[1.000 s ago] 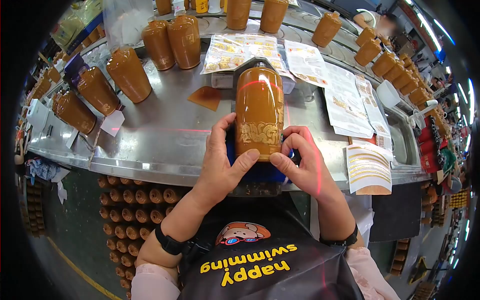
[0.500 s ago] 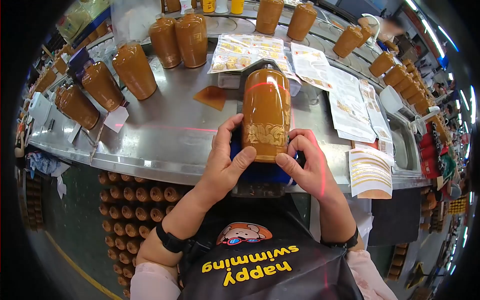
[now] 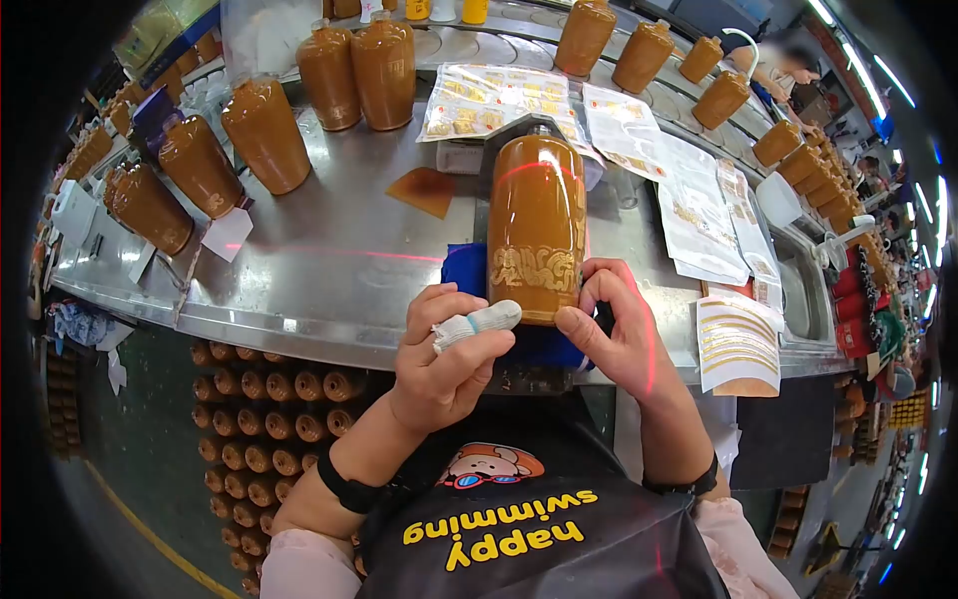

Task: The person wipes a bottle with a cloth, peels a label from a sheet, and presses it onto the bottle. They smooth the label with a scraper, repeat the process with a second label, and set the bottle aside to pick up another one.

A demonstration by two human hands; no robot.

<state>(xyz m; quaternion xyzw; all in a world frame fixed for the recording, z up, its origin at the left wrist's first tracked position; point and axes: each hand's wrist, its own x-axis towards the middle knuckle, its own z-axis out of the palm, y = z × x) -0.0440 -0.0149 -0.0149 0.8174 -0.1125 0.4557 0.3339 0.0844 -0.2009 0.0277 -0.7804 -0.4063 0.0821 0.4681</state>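
Note:
A glossy brown bottle (image 3: 537, 215) with a gold relief pattern low on its body lies in front of me, neck pointing away. Under it and beside it shows a blue pad (image 3: 462, 272), and a dark holder rises behind the neck. My right hand (image 3: 621, 324) grips the bottle's lower right side, thumb at the base corner and fingers partly hidden behind. At the lower left, my left hand (image 3: 444, 364) is closed, with a white cloth-like piece (image 3: 481, 322) with a light blue band along its fingers. The tip of that white piece is right at the bottle's base.
Several brown bottles (image 3: 267, 140) stand at the left of the metal worktop (image 3: 339, 270). Sheets with gold designs (image 3: 699, 220) lie to the right, near a sink (image 3: 803, 285). Behind, more bottles (image 3: 644, 58) stand on a conveyor; rows of bottles (image 3: 267, 424) sit below the worktop.
My left hand has come off the bottle's left side and now closes around the white piece at its base. Bottles on the back conveyor have shifted right.

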